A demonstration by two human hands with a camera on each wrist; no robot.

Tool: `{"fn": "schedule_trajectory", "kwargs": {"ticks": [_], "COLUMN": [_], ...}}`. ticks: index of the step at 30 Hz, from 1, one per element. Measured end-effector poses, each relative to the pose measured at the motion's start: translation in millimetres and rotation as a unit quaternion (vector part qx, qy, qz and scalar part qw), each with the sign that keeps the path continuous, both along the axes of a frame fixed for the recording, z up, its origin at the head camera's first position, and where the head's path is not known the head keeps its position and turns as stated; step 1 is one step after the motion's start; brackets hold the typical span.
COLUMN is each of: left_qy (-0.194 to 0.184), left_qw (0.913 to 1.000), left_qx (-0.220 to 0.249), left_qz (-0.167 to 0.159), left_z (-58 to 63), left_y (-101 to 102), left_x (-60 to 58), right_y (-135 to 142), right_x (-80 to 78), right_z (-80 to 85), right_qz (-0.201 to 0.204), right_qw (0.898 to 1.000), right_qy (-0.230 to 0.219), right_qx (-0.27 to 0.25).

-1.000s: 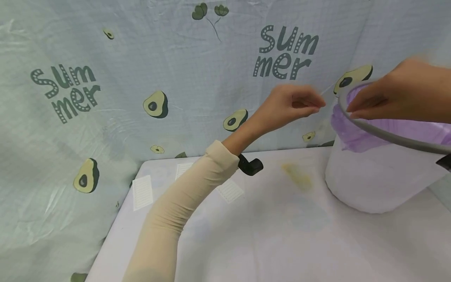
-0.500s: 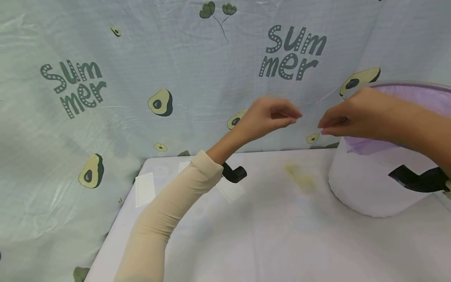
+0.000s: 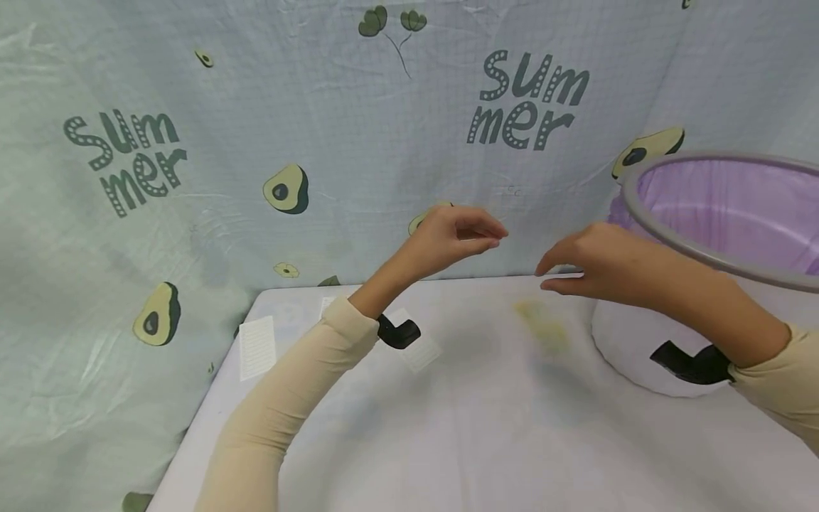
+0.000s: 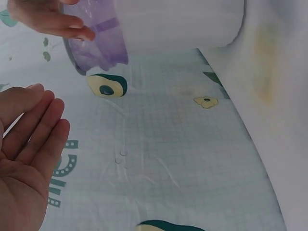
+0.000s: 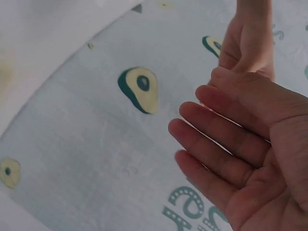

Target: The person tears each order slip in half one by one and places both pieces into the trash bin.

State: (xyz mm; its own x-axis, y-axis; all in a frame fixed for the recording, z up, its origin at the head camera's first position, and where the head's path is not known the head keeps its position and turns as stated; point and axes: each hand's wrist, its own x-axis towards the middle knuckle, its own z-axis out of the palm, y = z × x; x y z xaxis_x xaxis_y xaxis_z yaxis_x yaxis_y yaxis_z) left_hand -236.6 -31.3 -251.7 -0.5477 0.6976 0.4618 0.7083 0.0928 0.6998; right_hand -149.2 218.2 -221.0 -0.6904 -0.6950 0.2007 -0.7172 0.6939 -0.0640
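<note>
My left hand (image 3: 448, 238) is raised over the table with its fingers gently bent and nothing in it. In the left wrist view the palm of that left hand (image 4: 24, 159) shows bare. My right hand (image 3: 598, 263) faces it from the right, thumb and fingers apart, holding nothing; the right wrist view shows this right hand (image 5: 250, 144) with a bare palm too. Just behind and right of the right hand stands a white bin (image 3: 627, 341) with a grey rim (image 3: 704, 256) and a purple liner bag (image 3: 723, 199) folded over its edge.
The table (image 3: 409, 427) has a white cover with a yellow stain (image 3: 542, 327). White lined paper (image 3: 258, 348) lies at the table's left, more under the left forearm. A curtain (image 3: 358, 142) printed with avocados hangs behind. Each wrist wears a black strap (image 3: 399, 333).
Both hands have moved left and downward. The right hand has come away from the bin's rim to the front of the bin, and its fingers have parted from the thumb.
</note>
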Motion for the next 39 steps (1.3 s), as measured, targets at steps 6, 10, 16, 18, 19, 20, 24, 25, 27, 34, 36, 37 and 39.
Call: {"fn": "schedule_trajectory", "kwargs": {"ticks": [6, 10, 16, 18, 19, 20, 24, 25, 27, 34, 36, 37, 39], "left_qy": [-0.008, -0.009, -0.006, -0.007, -0.007, -0.007, -0.015, -0.018, -0.025, 0.002, 0.004, 0.003, 0.001], "left_qw": [0.9994, 0.9986, 0.9977, 0.9971, 0.9969, 0.9967, 0.996, 0.9957, 0.9951, 0.9896, 0.9876, 0.9867, 0.9851], "left_qx": [-0.021, -0.029, -0.048, -0.054, -0.056, -0.059, -0.071, -0.075, -0.08, -0.129, -0.14, -0.145, -0.154], "left_qz": [0.026, 0.043, 0.048, 0.053, 0.054, 0.055, 0.052, 0.052, 0.051, 0.064, 0.071, 0.074, 0.076], "left_z": [-12.5, -18.3, -25.3, -28.7, -30.7, -32.9, -45.1, -48.8, -56.6, -82.6, -88.2, -91.0, -95.9], "left_y": [-16, -27, -40, -46, -49, -52, -65, -68, -75, -96, -101, -103, -105], "left_x": [-2.1, -4.0, -4.6, -5.5, -6.1, -6.7, -7.9, -7.6, -7.1, -4.5, -2.6, -2.0, -1.3], "right_y": [-8, -18, -36, -42, -44, -47, -56, -58, -63, -79, -83, -85, -89], "right_x": [-2.5, -5.0, -13.5, -16.8, -18.1, -19.4, -22.4, -22.6, -22.0, -18.5, -18.4, -18.5, -18.9], "right_z": [-34.1, -61.7, -100.7, -110.4, -114.8, -118.9, -132.5, -135.8, -140.9, -157.2, -160.0, -161.0, -162.6], "right_qz": [0.046, 0.047, 0.038, 0.038, 0.038, 0.037, 0.033, 0.029, 0.024, 0.006, 0.007, 0.006, 0.004], "right_qw": [0.998, 0.998, 0.995, 0.994, 0.994, 0.994, 0.994, 0.994, 0.994, 0.992, 0.991, 0.99, 0.989], "right_qy": [0.012, -0.02, -0.063, -0.069, -0.07, -0.072, -0.075, -0.076, -0.08, -0.105, -0.11, -0.115, -0.122], "right_qx": [-0.029, -0.042, -0.064, -0.071, -0.071, -0.072, -0.068, -0.069, -0.072, -0.076, -0.079, -0.081, -0.084]}}
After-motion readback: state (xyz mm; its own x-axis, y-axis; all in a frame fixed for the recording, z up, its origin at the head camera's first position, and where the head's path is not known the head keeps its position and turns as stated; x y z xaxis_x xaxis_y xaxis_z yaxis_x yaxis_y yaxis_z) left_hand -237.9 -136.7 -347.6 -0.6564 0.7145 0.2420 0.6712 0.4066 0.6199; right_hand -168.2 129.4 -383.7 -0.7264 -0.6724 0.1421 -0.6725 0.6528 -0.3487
